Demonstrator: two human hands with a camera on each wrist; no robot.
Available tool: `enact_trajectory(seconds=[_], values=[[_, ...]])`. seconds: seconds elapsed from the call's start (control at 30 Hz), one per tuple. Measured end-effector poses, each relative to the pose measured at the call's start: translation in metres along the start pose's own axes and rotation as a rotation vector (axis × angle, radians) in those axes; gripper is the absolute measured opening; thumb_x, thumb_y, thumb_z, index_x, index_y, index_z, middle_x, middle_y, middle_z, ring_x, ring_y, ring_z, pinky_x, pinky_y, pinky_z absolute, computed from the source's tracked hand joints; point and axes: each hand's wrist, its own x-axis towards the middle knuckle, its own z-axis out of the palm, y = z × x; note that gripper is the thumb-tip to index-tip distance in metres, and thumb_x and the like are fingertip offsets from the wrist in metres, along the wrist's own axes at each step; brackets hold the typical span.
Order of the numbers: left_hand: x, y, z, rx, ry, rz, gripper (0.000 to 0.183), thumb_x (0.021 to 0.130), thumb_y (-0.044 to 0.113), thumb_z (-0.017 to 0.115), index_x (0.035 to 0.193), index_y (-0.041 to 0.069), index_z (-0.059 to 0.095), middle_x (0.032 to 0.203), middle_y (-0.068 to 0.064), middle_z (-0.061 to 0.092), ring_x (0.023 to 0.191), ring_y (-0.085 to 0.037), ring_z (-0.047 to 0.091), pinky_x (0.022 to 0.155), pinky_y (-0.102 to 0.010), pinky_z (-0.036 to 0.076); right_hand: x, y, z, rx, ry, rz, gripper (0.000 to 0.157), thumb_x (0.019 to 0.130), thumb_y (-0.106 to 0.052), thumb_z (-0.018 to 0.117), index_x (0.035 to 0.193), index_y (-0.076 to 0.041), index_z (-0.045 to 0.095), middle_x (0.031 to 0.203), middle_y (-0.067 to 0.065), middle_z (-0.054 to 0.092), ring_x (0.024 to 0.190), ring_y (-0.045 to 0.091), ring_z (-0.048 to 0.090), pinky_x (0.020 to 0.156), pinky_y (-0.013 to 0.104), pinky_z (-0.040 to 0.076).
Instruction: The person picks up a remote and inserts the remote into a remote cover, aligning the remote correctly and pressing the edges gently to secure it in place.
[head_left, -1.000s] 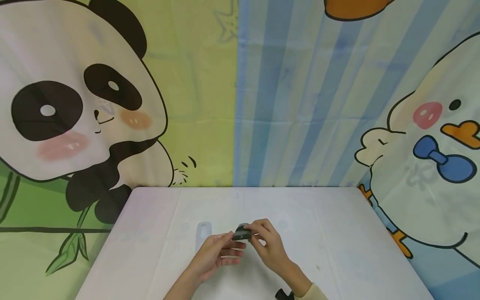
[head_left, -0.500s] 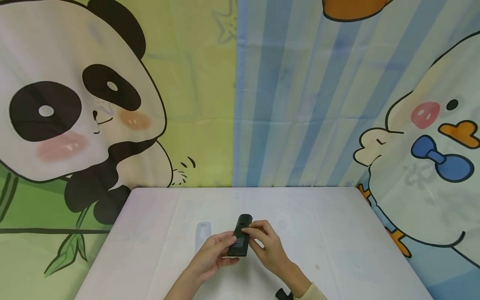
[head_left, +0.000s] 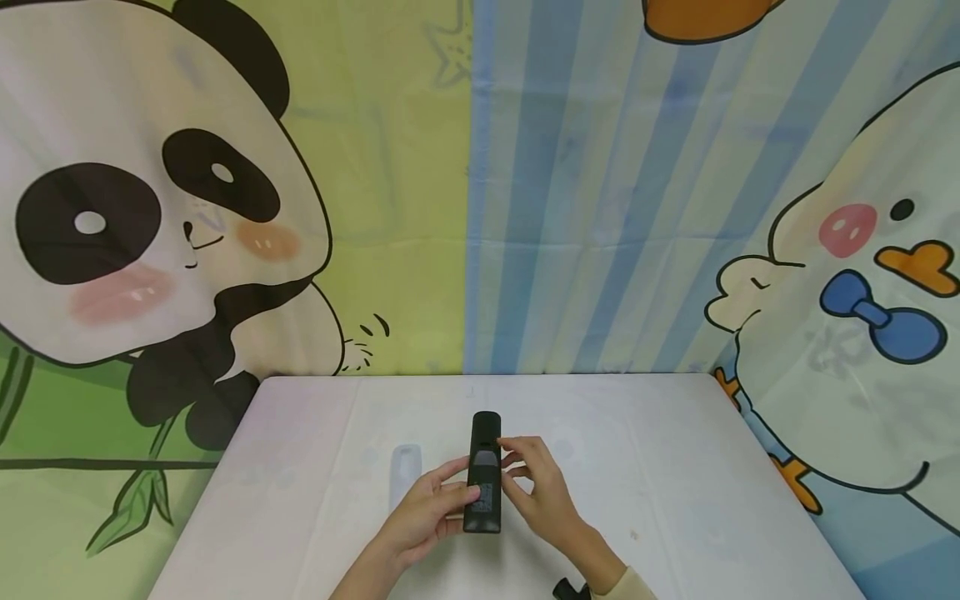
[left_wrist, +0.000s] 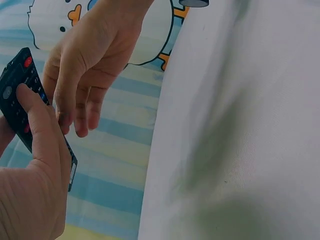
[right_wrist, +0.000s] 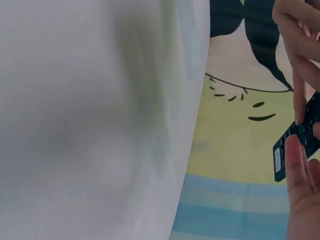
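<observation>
A black remote control [head_left: 486, 429] stands tilted up over the table, its back with a printed label and a grey patch toward the head camera. My left hand [head_left: 433, 510] grips its lower left side, thumb across the back. In the left wrist view, the button face of the remote [left_wrist: 16, 95] shows a red button, with a finger of my left hand [left_wrist: 40, 170] laid over it. At the remote's right edge are the fingertips of my right hand [head_left: 543, 492], loosely bent. The left wrist view shows the right hand [left_wrist: 95, 55] with its fingers hanging down beside the remote.
The white table [head_left: 315, 433] reaches back to a cartoon-printed cloth wall [head_left: 405, 208]. A pale blue rounded shape [head_left: 406, 467] lies on the table left of the remote. A black cylindrical piece [head_left: 570, 590] shows by the right sleeve [head_left: 626, 586].
The remote has turned from end-on to upright, so that its whole back now faces the head camera. The right fingers have moved from its back to its right edge.
</observation>
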Motion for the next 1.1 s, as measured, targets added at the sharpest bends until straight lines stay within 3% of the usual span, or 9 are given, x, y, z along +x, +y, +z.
enact_trajectory(seconds=[0.13, 0.3, 0.4, 0.63, 1.1], values=[[-0.001, -0.001, 0.0, 0.022, 0.007, 0.01, 0.078, 0.094, 0.006, 0.068, 0.156, -0.003, 0.02, 0.115, -0.018, 0.068, 0.096, -0.026, 0.07, 0.076, -0.036, 0.058, -0.005, 0.012, -0.002, 0.153, -0.039, 0.239, 0.048, 0.091, 0.015, 0.063, 0.136, 0.008, 0.048, 0.116, 0.026, 0.052, 0.093, 0.032, 0.065, 0.074, 0.037, 0.058], [-0.003, -0.001, 0.001, 0.079, -0.006, 0.026, 0.076, 0.094, 0.007, 0.068, 0.156, 0.003, 0.024, 0.117, -0.016, 0.068, 0.096, -0.027, 0.069, 0.075, -0.037, 0.057, -0.001, 0.019, -0.008, 0.511, -0.074, 0.648, 0.045, 0.105, -0.018, 0.056, 0.144, 0.001, 0.043, 0.122, 0.021, 0.053, 0.103, 0.03, 0.063, 0.084, 0.039, 0.056], [-0.003, -0.002, 0.001, 0.107, -0.011, 0.03, 0.076, 0.094, 0.009, 0.07, 0.157, 0.006, 0.027, 0.117, -0.016, 0.068, 0.096, -0.028, 0.069, 0.076, -0.038, 0.057, 0.004, 0.017, -0.012, 0.628, -0.082, 0.762, 0.052, 0.105, -0.026, 0.056, 0.146, 0.002, 0.041, 0.123, 0.02, 0.057, 0.106, 0.031, 0.061, 0.086, 0.038, 0.054], [-0.003, -0.004, 0.001, 0.148, -0.016, 0.038, 0.08, 0.092, 0.01, 0.072, 0.158, 0.009, 0.026, 0.116, -0.017, 0.068, 0.099, -0.027, 0.068, 0.076, -0.037, 0.056, 0.009, 0.013, -0.013, 0.697, -0.116, 0.824, 0.052, 0.102, -0.021, 0.062, 0.142, 0.006, 0.042, 0.114, 0.014, 0.064, 0.096, 0.023, 0.061, 0.083, 0.036, 0.054], [-0.003, -0.011, -0.003, 0.266, 0.019, 0.071, 0.074, 0.093, 0.01, 0.071, 0.156, 0.01, 0.033, 0.109, -0.018, 0.068, 0.096, -0.03, 0.069, 0.08, -0.046, 0.057, 0.007, 0.015, -0.008, 0.645, -0.144, 0.788, 0.041, 0.098, -0.017, 0.067, 0.127, 0.008, 0.054, 0.106, 0.014, 0.064, 0.096, 0.025, 0.065, 0.08, 0.038, 0.057]])
